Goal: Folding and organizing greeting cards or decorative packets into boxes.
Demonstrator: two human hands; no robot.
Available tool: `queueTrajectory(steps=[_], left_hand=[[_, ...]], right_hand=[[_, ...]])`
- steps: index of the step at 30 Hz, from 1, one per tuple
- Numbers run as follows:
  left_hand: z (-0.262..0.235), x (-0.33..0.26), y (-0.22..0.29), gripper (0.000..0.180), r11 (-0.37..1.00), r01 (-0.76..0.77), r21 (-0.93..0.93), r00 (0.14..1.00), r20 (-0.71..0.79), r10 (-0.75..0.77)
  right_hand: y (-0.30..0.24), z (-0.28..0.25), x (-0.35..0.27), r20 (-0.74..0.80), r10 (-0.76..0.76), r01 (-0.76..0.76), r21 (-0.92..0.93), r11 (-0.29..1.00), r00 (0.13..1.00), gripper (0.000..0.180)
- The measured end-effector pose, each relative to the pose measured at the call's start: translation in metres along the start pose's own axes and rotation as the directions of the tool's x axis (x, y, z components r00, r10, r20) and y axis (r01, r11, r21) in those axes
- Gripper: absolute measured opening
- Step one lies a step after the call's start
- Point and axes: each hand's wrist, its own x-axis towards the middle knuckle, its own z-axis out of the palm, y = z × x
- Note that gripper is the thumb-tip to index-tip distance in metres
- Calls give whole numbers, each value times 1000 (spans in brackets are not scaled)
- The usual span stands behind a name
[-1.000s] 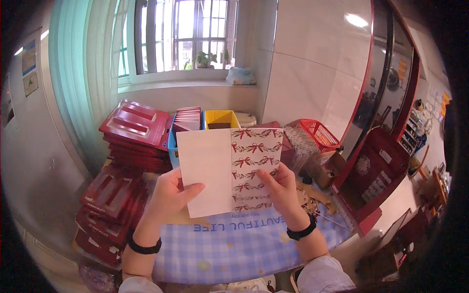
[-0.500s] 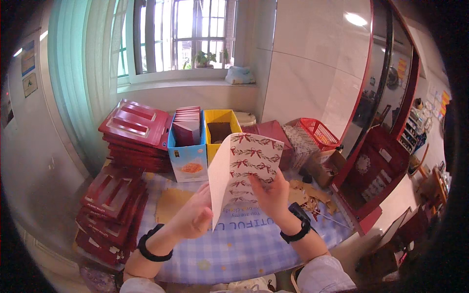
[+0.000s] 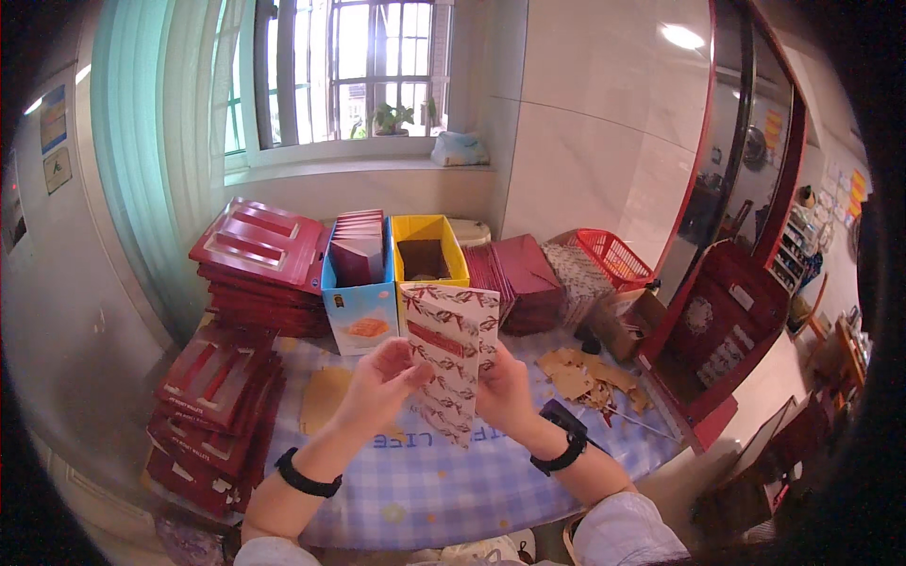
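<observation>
Above the middle of the table, a white folded card (image 3: pixel 451 373) printed with a leafy garland and red bow pattern is between my hands. A red strip or window shows across its front panel, and part of a second panel stands out behind it on the right. My left hand (image 3: pixel 382 382) pinches the card's left edge with thumb and fingers. My right hand (image 3: pixel 508 391) grips the right side, its fingers partly hidden behind the panel. Beyond the card stand a blue box (image 3: pixel 363 325) with upright cards inside and an open yellow box (image 3: pixel 425 226).
Dark red printed folders are stacked at the left (image 3: pixel 255 250) and nearer me (image 3: pixel 217 373). Dark red envelopes (image 3: pixel 524 274) and a red basket (image 3: pixel 618 259) stand at the back right. Tan paper scraps (image 3: pixel 590 377) lie on the checked tablecloth (image 3: pixel 406 500), near a large dark red case (image 3: pixel 713 349).
The card was partly spread with its panels apart; now its panels are closer together, and the front with the red strip faces me. Both hands have shifted slightly left.
</observation>
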Motion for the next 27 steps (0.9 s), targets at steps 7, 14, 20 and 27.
queueTrajectory(steps=[7,14,20,27], left_hand=[[-10,2,-3,24,987,17,-161,999,-30,-22],[-7,3,-4,24,987,-74,-146,996,-64,65],[-11,3,14,11,981,-78,-180,959,-284,24],[-29,4,27,16,952,-179,248,928,-278,247]], right_hand=[[-4,-4,-1,184,158,-189,168,967,970,29],[-13,0,1,249,214,-299,385,873,945,31],[-6,-9,6,355,225,-331,275,903,907,28],[-15,0,6,407,208,-313,208,927,889,25]])
